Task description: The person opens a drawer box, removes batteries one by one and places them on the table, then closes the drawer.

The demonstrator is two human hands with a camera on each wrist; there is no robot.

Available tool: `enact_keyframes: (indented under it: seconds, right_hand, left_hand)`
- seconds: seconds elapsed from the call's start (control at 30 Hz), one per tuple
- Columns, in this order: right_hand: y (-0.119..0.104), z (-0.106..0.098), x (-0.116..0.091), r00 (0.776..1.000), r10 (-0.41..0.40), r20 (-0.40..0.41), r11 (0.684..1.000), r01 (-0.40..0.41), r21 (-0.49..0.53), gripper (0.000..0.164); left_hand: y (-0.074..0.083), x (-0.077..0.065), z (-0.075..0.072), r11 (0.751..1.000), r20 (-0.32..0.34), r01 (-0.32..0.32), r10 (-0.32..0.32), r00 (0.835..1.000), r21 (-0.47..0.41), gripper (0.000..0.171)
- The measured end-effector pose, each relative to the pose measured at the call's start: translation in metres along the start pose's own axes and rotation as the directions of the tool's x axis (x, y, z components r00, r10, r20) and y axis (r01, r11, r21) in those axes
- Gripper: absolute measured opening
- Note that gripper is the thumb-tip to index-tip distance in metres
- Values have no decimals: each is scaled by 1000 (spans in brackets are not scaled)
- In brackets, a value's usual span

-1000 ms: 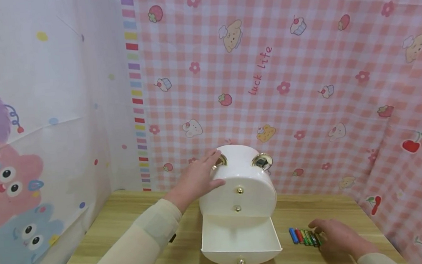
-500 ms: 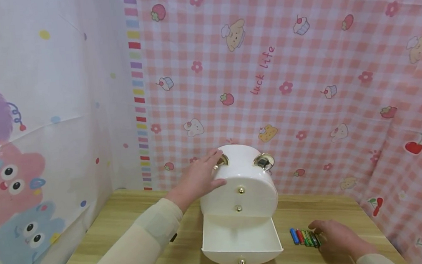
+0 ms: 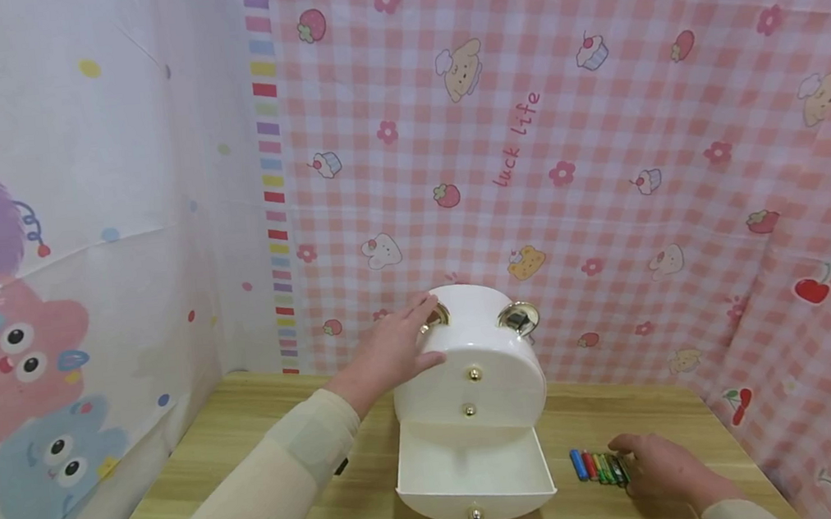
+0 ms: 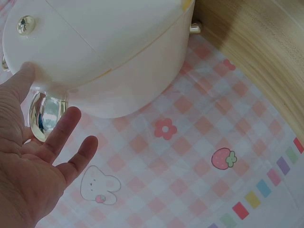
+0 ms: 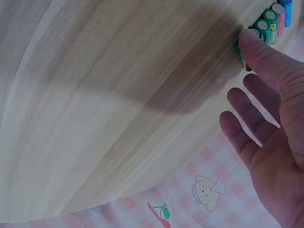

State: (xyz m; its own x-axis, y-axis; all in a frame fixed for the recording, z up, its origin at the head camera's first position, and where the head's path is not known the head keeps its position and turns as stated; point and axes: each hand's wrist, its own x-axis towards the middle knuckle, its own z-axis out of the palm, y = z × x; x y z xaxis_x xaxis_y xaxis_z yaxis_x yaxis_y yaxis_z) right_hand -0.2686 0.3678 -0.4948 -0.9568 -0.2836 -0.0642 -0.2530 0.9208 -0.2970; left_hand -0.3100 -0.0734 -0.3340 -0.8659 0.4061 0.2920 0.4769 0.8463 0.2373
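A white rounded drawer box (image 3: 427, 390) with gold knobs and gold ear-shaped pieces stands on the table; its bottom drawer (image 3: 470, 461) is pulled out. My left hand (image 3: 387, 357) rests at the box's upper left. In the left wrist view its thumb touches the front beside the gold ear (image 4: 46, 114), and other fingers spread loosely past the ear. Right of the drawer lies a row of small batteries (image 3: 591, 465), blue, red and green. My right hand (image 3: 667, 468) is at the row's right end, thumb and index finger pinching the last green battery (image 5: 242, 56), partly hidden.
The box stands close to the pink checked cloth (image 3: 605, 218) behind the wooden table (image 3: 247, 455). A white cloth with cartoon figures (image 3: 131, 317) hangs on the left. A small dark object (image 3: 340, 466) shows beside the left sleeve.
Both hands stay almost in place. At the right hand, the end of the battery row has shifted slightly left. The box and its drawer have not moved.
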Motion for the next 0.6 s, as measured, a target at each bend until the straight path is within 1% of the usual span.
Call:
enact_keyframes:
  seconds: [0.17, 0.3, 0.4, 0.47, 0.53, 0.6]
  right_hand:
    - [0, -3, -3, 1000, 0, -9, 1000, 0, -10, 58]
    - [-2, -7, -6, 1000, -11, -13, 1000, 11, -3, 54]
    - [-11, -9, -9, 999, -28, -43, 999, 27, -31, 47]
    - [-22, -10, -12, 997, -40, -70, 998, 36, -59, 42]
    - [-33, -9, -15, 991, -80, -107, 993, 69, -98, 37]
    - [-44, -9, -16, 985, -117, -127, 989, 104, -109, 31]
  left_hand:
    - [1, -1, -1, 1000, 2, 0, 0, 1000, -2, 90]
    - [1, -2, -1, 1000, 2, 1, -1, 1000, -4, 90]
    - [2, -2, -1, 1000, 2, 0, 0, 1000, -10, 91]
    - [2, -1, -1, 1000, 1, 0, 0, 1000, -14, 91]
    - [2, -1, -2, 1000, -2, 1, -1, 1000, -20, 92]
    - [1, -1, -2, 1000, -7, 3, -3, 1000, -22, 93]
